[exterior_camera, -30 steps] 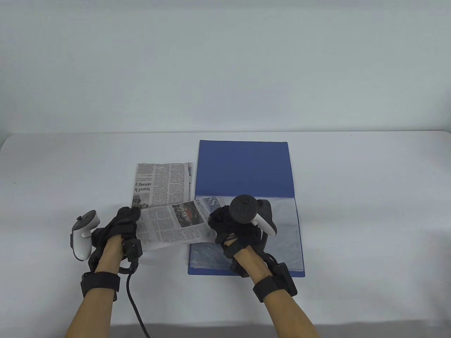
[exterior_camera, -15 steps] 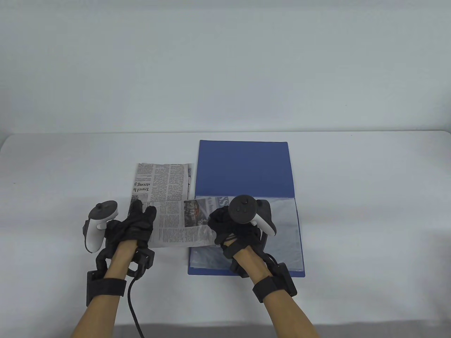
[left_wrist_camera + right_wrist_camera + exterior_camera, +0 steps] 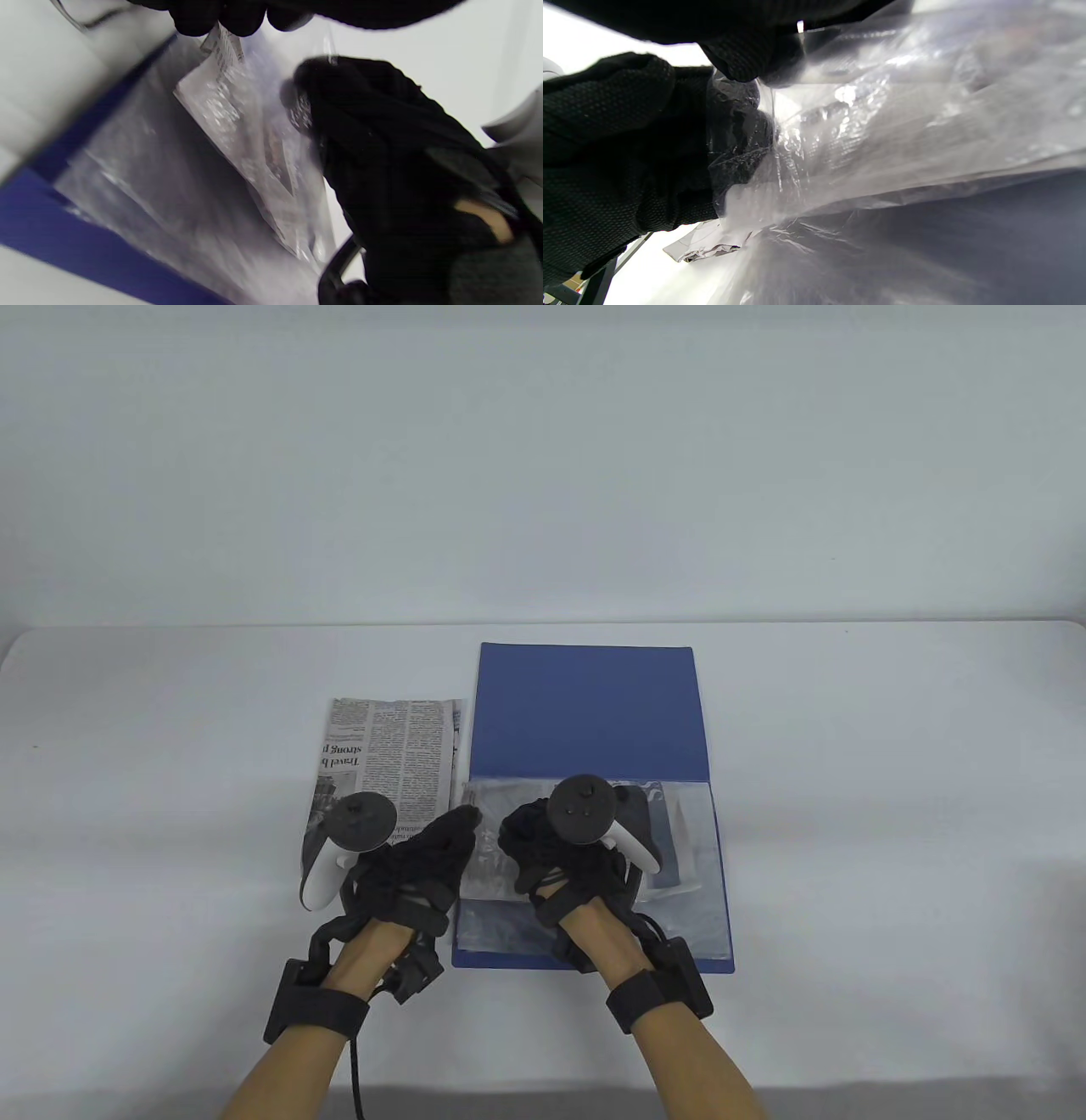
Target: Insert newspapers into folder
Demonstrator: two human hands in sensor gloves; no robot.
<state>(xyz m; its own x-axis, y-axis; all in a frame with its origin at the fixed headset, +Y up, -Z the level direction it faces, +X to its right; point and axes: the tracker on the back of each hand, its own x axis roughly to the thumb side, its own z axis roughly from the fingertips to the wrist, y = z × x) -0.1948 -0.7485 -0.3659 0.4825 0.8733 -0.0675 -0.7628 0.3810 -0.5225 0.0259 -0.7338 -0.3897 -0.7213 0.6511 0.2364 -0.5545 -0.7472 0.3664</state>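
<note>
A blue folder (image 3: pixel 585 712) lies open on the table, its clear sleeve (image 3: pixel 696 916) on the near half. A newspaper sheet (image 3: pixel 670 848) sits mostly inside the sleeve, seen through the plastic. My left hand (image 3: pixel 433 848) is at the sleeve's left opening. In the left wrist view its fingertips (image 3: pixel 220 17) pinch the sheet's (image 3: pixel 237 127) trailing corner. My right hand (image 3: pixel 530 836) pinches the sleeve's top layer at that opening and lifts it. In the right wrist view its fingers (image 3: pixel 746 55) grip the plastic (image 3: pixel 903 127), with my left hand's (image 3: pixel 606 127) fingertips under the plastic.
More folded newspaper (image 3: pixel 386 746) lies flat just left of the folder, behind my left hand. The white table (image 3: pixel 891 780) stretches bare to the right and left. A cable runs from my left wrist off the front edge.
My left hand has moved right with the newspaper sheet, sliding it from outside the folder into the clear sleeve. My right hand has stayed put, holding the sleeve open.
</note>
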